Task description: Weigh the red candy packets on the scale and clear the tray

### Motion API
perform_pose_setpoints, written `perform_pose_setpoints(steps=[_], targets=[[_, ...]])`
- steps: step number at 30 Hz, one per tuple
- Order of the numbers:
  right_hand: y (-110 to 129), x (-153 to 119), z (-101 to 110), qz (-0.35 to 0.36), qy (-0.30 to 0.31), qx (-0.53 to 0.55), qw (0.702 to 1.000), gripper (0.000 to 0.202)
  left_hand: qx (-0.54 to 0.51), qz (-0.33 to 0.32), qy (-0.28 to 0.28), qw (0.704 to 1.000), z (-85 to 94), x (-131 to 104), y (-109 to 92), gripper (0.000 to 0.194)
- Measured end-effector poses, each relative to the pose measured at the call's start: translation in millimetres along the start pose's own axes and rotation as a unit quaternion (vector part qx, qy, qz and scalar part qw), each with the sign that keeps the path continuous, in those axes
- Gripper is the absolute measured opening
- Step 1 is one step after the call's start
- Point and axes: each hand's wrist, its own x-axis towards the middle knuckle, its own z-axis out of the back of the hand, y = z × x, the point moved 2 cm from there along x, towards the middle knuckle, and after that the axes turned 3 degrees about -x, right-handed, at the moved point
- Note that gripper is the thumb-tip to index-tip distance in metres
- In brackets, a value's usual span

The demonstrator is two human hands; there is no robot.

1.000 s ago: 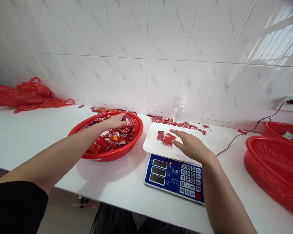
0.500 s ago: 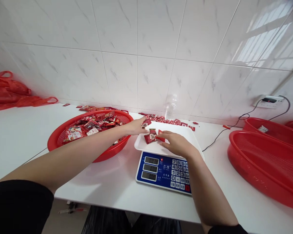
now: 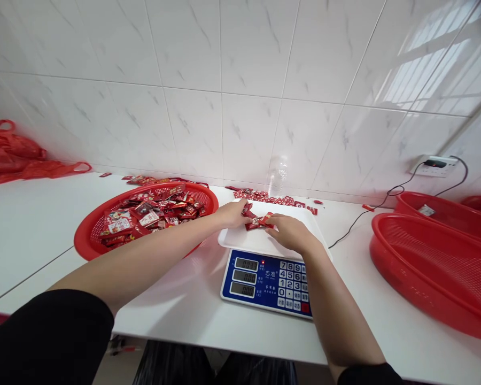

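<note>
A blue scale [image 3: 268,283] with lit displays carries a white tray [image 3: 304,214]. Over the tray's left part, my left hand [image 3: 232,214] is closed on small red packets [image 3: 247,209]. My right hand [image 3: 286,231] grips a red packet [image 3: 267,218] over the middle of the tray. More red packets [image 3: 255,223] lie between the two hands, touching or very near the fingertips. Left of the scale sits a red basket [image 3: 84,235] filled with red packets, partly behind my left forearm.
Loose red packets [image 3: 260,198] line the wall behind the tray, near a clear plastic bottle [image 3: 278,176]. Red baskets [image 3: 428,278] stand at the right. A black cable [image 3: 356,219] runs to a wall socket [image 3: 435,166]. Red plastic bags [image 3: 16,155] lie far left.
My left hand has moved right and down, closer to my right hand, and the packets are gathered between them. The view has shifted slightly.
</note>
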Motion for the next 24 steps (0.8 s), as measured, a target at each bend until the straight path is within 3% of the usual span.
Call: perform_pose_setpoints(steps=[6,12,18,24], targets=[[-1.1,2.4,-1.5,0.026,-0.01,0.024,0.999,0.021,-0.017,-0.037,-0.011,0.999,-2.9,9.3,4.2,0.024],[-3.0,2.5,-3.6,0.047,-0.015,0.05,0.998,0.021,-0.052,-0.049,-0.009,0.997,-6.2,17.5,5.1,0.029],[-7.2,2.3,-4.2,-0.016,-0.014,0.033,0.999,0.027,-0.081,-0.022,-0.022,0.996,-4.3,17.0,3.6,0.023],[-2.4,3.7,-6.7,0.032,-0.009,0.067,0.997,0.036,-0.096,-0.001,-0.032,0.995,-4.4,17.5,1.9,0.019]])
